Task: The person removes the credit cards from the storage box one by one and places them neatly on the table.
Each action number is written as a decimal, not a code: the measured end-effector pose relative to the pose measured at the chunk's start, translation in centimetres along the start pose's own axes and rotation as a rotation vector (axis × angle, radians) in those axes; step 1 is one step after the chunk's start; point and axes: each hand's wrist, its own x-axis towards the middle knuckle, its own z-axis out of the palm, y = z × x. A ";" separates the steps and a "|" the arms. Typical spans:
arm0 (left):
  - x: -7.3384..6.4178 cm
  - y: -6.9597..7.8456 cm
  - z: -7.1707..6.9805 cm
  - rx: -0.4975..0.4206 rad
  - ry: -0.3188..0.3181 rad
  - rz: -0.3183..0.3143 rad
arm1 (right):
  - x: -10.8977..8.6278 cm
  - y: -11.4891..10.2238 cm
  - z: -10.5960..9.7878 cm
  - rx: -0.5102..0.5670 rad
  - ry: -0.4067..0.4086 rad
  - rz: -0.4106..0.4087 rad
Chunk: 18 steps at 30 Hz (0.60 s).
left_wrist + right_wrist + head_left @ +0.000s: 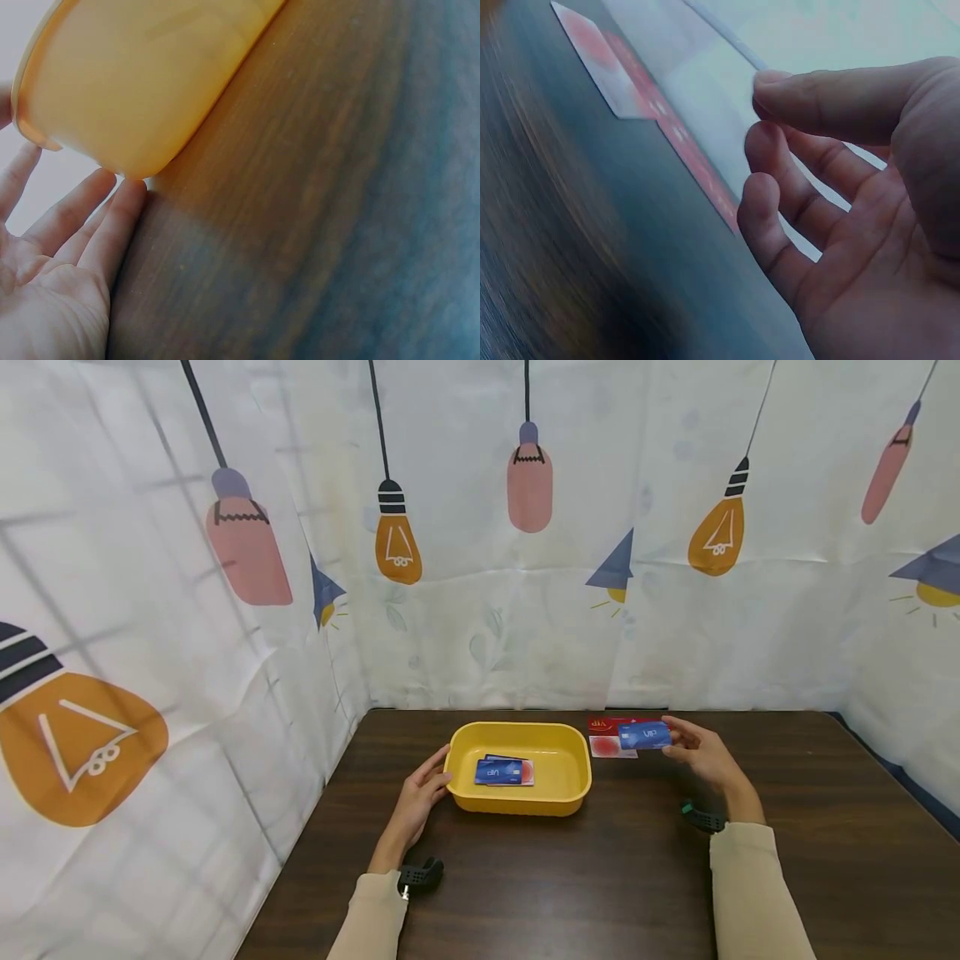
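Observation:
My right hand (705, 757) pinches a blue VIP card (643, 736) by one end, between thumb and fingers. In the right wrist view the card appears edge-on as a thin strip (724, 34). Beneath it in the head view lie a red card (602, 725) and a white card with a red blotch (613, 747). My left hand (415, 802) rests against the left end of a yellow plastic basin (517, 806), its extended fingertips (131, 191) touching the outer wall. Inside the basin, a blue VIP card (498, 772) lies on top of other cards.
Everything stands on a dark brown wooden table (555, 893). White cloth printed with hanging lamps (480, 635) walls off its back and sides. Each wrist wears a black band, one by the left sleeve (371, 914) and one by the right.

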 end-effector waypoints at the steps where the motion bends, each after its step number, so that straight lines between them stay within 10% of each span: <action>1: 0.0 0.0 0.0 0.000 0.003 -0.001 | -0.1 0.2 -0.2 -0.006 -0.004 0.001; 18: -0.1 0.0 0.0 0.003 -0.019 0.016 | -1.7 1.8 -2.5 -0.173 -0.004 0.090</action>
